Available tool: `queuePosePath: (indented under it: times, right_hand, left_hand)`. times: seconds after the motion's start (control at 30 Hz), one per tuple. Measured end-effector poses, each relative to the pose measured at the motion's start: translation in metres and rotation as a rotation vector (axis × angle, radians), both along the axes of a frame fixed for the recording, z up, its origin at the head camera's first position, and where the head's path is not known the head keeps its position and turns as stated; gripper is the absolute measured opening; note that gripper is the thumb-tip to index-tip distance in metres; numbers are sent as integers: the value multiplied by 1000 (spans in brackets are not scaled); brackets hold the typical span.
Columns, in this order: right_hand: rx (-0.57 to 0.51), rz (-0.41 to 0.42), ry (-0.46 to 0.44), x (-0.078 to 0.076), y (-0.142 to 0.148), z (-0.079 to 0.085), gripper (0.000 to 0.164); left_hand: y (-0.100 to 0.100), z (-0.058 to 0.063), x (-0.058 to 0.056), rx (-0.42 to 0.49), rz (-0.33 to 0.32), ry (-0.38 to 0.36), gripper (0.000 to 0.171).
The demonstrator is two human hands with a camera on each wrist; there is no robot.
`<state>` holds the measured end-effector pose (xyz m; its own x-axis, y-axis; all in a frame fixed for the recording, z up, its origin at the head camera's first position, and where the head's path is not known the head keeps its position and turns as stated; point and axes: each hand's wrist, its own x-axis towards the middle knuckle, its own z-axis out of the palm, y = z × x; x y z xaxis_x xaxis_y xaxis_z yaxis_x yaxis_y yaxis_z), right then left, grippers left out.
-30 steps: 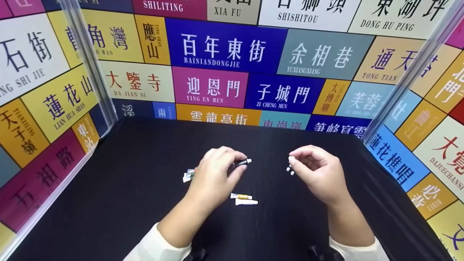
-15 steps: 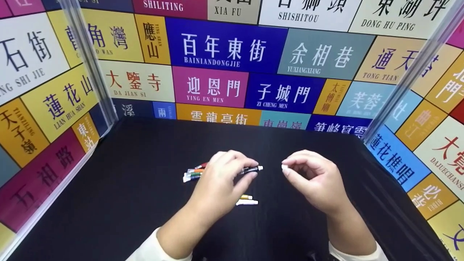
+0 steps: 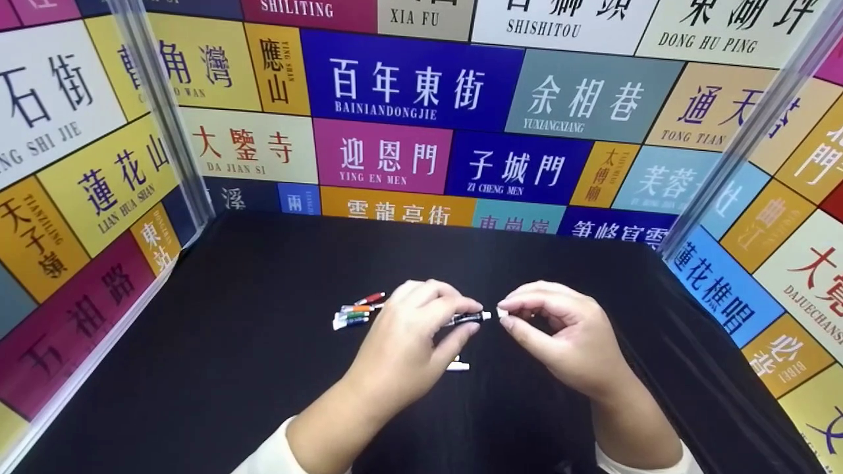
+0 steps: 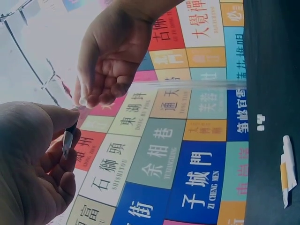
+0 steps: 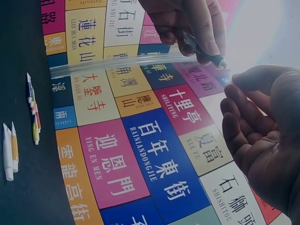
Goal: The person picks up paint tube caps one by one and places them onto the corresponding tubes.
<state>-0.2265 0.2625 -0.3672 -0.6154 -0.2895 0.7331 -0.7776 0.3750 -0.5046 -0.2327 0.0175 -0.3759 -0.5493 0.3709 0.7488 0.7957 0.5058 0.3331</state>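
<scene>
Left hand [image 3: 411,332] curled, pinching a black tube [image 3: 469,318] above a dark table [image 3: 263,382], right hand [image 3: 563,332] curled, pinching a small white cap [image 3: 502,313] just beside the black tube's tip, coloured tubes [image 3: 359,309] left of the black tube.

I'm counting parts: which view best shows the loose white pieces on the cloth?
The left wrist view: white pieces lie unobstructed on the cloth. In the head view, the right hand largely hides them; the right wrist view misses them.
</scene>
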Motion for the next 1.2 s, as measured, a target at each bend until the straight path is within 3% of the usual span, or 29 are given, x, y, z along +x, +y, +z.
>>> queuePosePath:
  times: [0.7, 1.2]
  right_hand:
    - [77, 16, 54, -2, -3, -2, 29]
    - [91, -51, 15, -1, -4, -3, 24]
  left_hand:
    - [4, -3, 1, -3, -19, 31, 17]
    - [4, -5, -1, -3, -30, 14, 17]
